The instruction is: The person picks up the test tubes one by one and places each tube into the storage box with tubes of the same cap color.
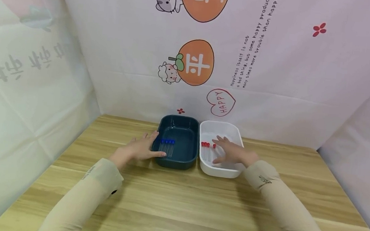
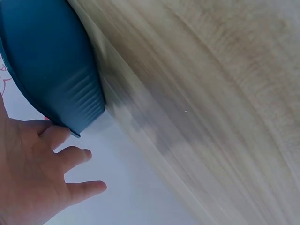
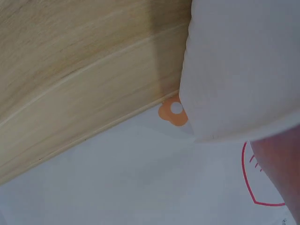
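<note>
A dark teal tray [image 1: 185, 146] holds several thin clear tubes with blue caps [image 1: 167, 141], lined up at its left side. My left hand [image 1: 140, 147] is at this tray's left rim, fingers spread and thumb reaching over the tubes; in the left wrist view its fingers lie by the tray's edge. Beside it, a white tray [image 1: 219, 173] holds clear tubes with red caps [image 1: 205, 144], one a little apart from the rest. Over the white tray's right side extends my right hand [image 1: 232, 151], fingers apart. In the right wrist view the white tray's wall hides most of that hand.
Both trays stand side by side at the back of a wood-grain table [image 1: 177, 206]. Behind them rises a white printed cloth [image 1: 271, 112], with more cloth along the left and right sides.
</note>
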